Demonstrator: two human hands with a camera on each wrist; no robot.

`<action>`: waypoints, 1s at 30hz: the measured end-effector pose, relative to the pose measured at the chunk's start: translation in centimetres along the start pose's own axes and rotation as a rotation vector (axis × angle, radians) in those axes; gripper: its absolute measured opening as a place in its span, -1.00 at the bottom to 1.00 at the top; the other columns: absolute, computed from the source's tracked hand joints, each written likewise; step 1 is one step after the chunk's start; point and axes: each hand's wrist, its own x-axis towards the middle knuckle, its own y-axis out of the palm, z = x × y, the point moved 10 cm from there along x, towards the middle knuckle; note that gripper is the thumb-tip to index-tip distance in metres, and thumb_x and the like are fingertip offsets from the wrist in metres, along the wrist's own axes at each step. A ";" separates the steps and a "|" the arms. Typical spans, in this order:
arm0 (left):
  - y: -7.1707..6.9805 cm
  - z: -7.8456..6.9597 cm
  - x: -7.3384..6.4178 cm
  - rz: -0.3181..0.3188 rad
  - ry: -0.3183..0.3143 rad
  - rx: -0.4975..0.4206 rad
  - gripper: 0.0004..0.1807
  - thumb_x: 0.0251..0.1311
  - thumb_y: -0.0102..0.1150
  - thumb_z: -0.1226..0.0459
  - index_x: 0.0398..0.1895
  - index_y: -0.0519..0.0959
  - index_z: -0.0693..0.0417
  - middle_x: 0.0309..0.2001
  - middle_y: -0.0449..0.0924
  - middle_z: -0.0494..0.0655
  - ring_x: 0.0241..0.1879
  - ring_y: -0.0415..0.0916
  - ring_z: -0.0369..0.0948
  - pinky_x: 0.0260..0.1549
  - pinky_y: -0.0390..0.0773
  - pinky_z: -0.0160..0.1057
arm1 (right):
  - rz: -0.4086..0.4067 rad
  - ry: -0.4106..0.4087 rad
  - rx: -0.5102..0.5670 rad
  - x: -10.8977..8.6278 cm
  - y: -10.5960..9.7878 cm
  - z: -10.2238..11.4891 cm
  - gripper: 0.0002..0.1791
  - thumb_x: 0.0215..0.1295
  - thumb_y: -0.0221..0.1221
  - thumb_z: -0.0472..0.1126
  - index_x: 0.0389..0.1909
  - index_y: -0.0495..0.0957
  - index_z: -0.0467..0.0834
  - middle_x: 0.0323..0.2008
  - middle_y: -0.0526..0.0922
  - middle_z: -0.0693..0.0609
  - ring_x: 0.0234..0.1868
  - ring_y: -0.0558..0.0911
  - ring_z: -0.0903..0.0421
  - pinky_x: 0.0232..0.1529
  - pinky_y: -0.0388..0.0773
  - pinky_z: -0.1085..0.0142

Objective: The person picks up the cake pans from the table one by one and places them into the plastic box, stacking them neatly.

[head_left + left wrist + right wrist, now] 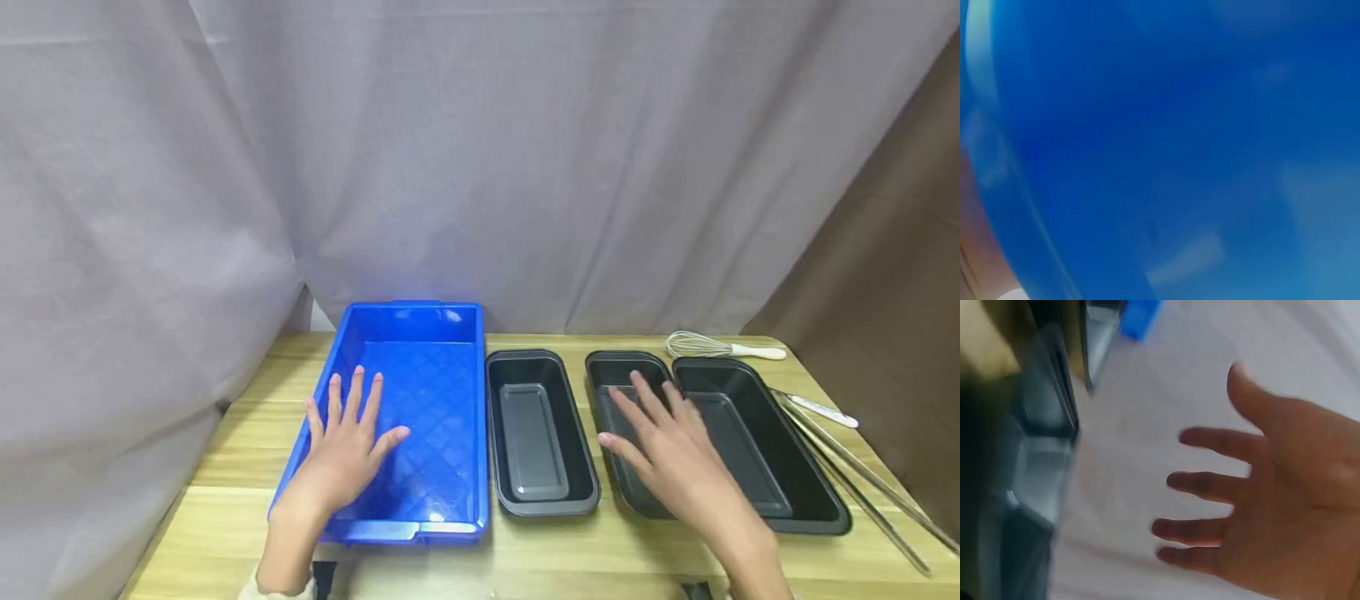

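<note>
My left hand (pixel 341 458), fingers spread, is over the left side of a blue plastic tray (pixel 442 433) and holds nothing. In the left wrist view the tray's blue wall (pixel 1147 125) fills nearly everything, blurred. Fingers spread as well, my right hand (pixel 671 450) hovers above a narrow dark loaf pan (pixel 607 367), hiding part of it; its bare palm (pixel 1297 500) shows in the right wrist view. Between the hands lies another narrow loaf pan (pixel 532 442). A wider dark baking pan (pixel 738 450) sits right of the right hand.
A whisk (pixel 720 345) with a white handle lies behind the wide pan. Along the right table edge are a white-handled tool (pixel 825 411) and long metal tongs-like strips (pixel 862 483). Grey curtain (pixel 480 167) hangs behind the wooden table (pixel 232 467).
</note>
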 end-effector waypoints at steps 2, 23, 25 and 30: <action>-0.7 0.9 -0.1 -0.023 0.002 -0.015 -0.07 0.67 0.11 -0.02 0.79 -0.06 0.26 0.78 -0.36 0.41 0.70 -0.55 0.51 0.49 -0.53 0.67 | -0.055 -0.020 0.037 -0.3 0.7 1.6 -0.34 0.54 0.36 0.01 0.51 0.53 -0.23 0.52 0.48 -0.40 0.38 0.54 -0.52 0.32 0.49 -0.46; -1.3 7.1 -1.4 -0.166 -0.054 0.068 -0.17 0.69 0.11 0.06 0.75 0.05 0.31 0.72 -0.02 0.46 0.66 -0.12 0.55 0.44 -0.10 0.75 | 0.148 0.216 0.401 -1.3 9.8 2.3 -0.31 0.63 0.23 -0.28 0.63 0.25 -0.39 0.36 0.55 -0.51 -0.39 0.78 0.13 0.32 0.58 -0.34; -1.4 7.3 -1.5 -0.179 -0.057 0.062 -0.18 0.69 0.10 0.08 0.75 0.06 0.32 0.72 0.00 0.42 0.66 -0.06 0.52 0.40 -0.04 0.77 | 0.202 0.269 0.573 -1.7 11.0 1.9 -0.22 0.68 0.17 -0.24 0.74 0.05 -0.32 0.13 0.75 -0.43 -0.66 0.61 0.27 0.14 0.74 -0.07; -1.0 7.9 -1.1 -0.176 -0.065 0.025 -0.17 0.69 0.10 0.09 0.76 0.01 0.32 0.73 -0.06 0.46 0.64 -0.04 0.56 0.34 0.03 0.80 | 0.307 0.351 1.053 -2.6 14.1 1.4 -0.07 0.73 0.12 -0.18 0.82 -0.28 0.02 0.49 0.37 -0.62 -0.61 0.75 -0.02 -0.60 0.62 0.26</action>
